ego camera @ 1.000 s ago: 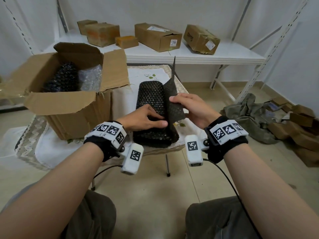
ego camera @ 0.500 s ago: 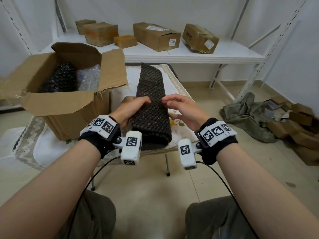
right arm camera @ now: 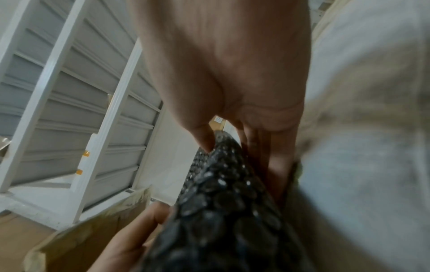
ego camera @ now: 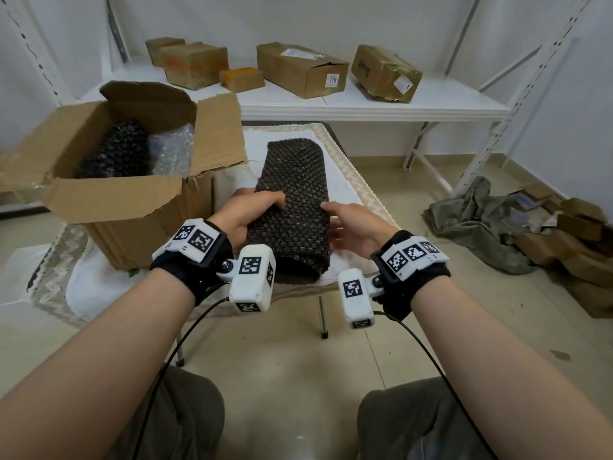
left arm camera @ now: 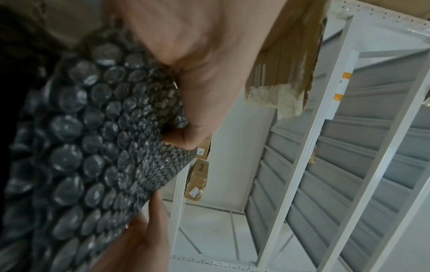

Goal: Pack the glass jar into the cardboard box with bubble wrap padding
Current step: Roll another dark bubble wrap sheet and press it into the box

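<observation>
A long bundle of black bubble wrap (ego camera: pixel 292 200) is held over the small cloth-covered table (ego camera: pixel 351 190), its far end pointing away from me. No glass shows through the wrap. My left hand (ego camera: pixel 252 210) grips its left side, fingers curled over the top. My right hand (ego camera: pixel 348 224) pinches the right edge, thumb on top and fingers beneath. The left wrist view shows the bundle (left arm camera: pixel 93 147) against my left hand (left arm camera: pixel 197 64). In the right wrist view my right hand (right arm camera: pixel 232 64) clamps the bundle (right arm camera: pixel 221 202). The open cardboard box (ego camera: pixel 112 207) stands to the left.
Inside the box lie another black wrapped bundle (ego camera: pixel 116 151) and clear bubble wrap (ego camera: pixel 172 147). A white shelf (ego camera: pixel 365 101) behind carries several cardboard boxes. A crumpled grey-green cloth (ego camera: pixel 481 224) and flattened cartons (ego camera: pixel 577 240) lie on the floor at right.
The loose flap my right hand held upright has been folded down onto the bundle. The bundle was tipped up and has come lower, with both hands now on its sides.
</observation>
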Tool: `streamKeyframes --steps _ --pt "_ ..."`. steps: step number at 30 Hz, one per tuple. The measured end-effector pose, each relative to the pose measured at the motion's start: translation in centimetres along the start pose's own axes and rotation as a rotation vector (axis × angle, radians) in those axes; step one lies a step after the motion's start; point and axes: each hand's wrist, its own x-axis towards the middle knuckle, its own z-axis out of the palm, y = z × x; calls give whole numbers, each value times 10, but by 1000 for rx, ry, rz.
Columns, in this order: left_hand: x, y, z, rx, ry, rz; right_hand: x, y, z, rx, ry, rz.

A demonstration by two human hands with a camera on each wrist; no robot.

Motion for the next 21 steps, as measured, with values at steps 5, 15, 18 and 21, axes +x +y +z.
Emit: streamKeyframes --steps 5,15,18,21 --pt "3 1 3 -12 -83 90 1 -2 -1 287 -36 13" --pt "13 -1 0 -84 -73 75 -10 -10 -10 441 -63 -74" --pt "13 -2 -1 -53 -110 87 -10 -11 -8 513 -96 -80" --pt "14 -3 -1 -40 -114 92 -9 -11 -7 495 -100 -88"
